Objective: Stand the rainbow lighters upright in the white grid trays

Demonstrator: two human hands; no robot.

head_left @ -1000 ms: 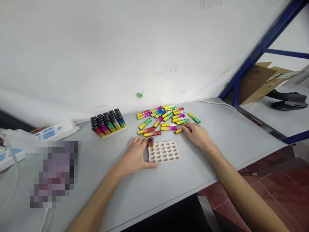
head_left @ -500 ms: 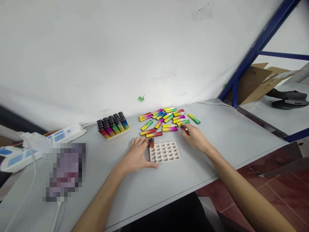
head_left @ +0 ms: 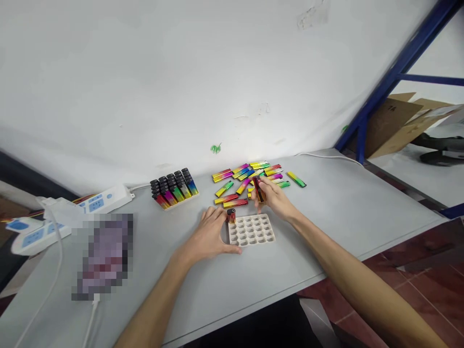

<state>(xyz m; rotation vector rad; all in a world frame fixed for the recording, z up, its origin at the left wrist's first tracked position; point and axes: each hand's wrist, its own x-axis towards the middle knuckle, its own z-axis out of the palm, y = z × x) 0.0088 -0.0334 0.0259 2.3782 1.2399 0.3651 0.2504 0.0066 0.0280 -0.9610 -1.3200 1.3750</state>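
Note:
My right hand [head_left: 276, 197] is closed round a lighter [head_left: 258, 187], held nearly upright with its dark top uppermost, above the far edge of a white tray of small holes [head_left: 252, 231]. One red lighter [head_left: 232, 216] stands in the tray's far left corner hole. Along the tray's left side lies my left hand [head_left: 208, 235], gripping it with the fingers at the far left corner and the thumb at the near edge. Several loose metallic lighters [head_left: 235, 203] in rainbow colours are scattered behind the tray, some partly hidden by my right hand.
A second tray [head_left: 181, 204], filled with standing lighters [head_left: 174, 187], sits at the back left. Further left are power strips [head_left: 97, 203], a white cable [head_left: 54, 270] and a blurred flat object [head_left: 107, 256]. A blue metal frame [head_left: 362, 130] and cardboard boxes [head_left: 395, 121] stand right.
My right hand has moved left from the loose lighters towards the tray, raising a lighter upright. My left hand keeps its hold on the tray. The view has shifted slightly.

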